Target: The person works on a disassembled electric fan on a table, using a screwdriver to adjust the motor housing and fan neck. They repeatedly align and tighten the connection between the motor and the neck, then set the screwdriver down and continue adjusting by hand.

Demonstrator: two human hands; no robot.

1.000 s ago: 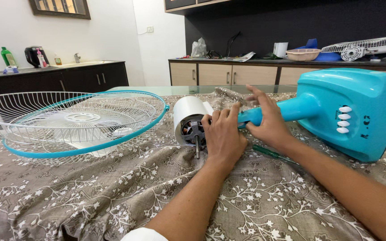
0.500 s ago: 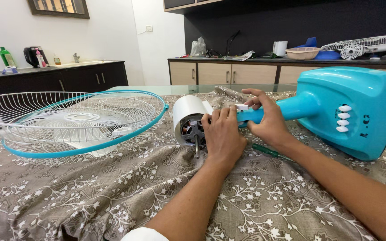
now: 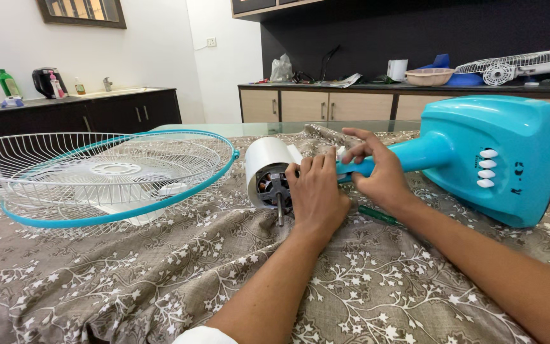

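Farthest left of the fan motor (image 3: 274, 180) lies the fan guard (image 3: 106, 175), white wire with a turquoise rim, resting on the brown floral cloth (image 3: 160, 280) that covers the bench, a white blade showing through its wires. The motor itself lies on its side on the cloth, white casing behind, bare shaft pointing toward the camera. The left hand (image 3: 316, 197) rests against the motor's right side, its grip curled on the housing. Just right of the motor, the right hand (image 3: 377, 172) has its grip pinched around the turquoise neck (image 3: 415, 155). Farther right of the motor lies the turquoise fan base (image 3: 498, 159) with white buttons. A green screwdriver (image 3: 377, 215) lies under the right wrist.
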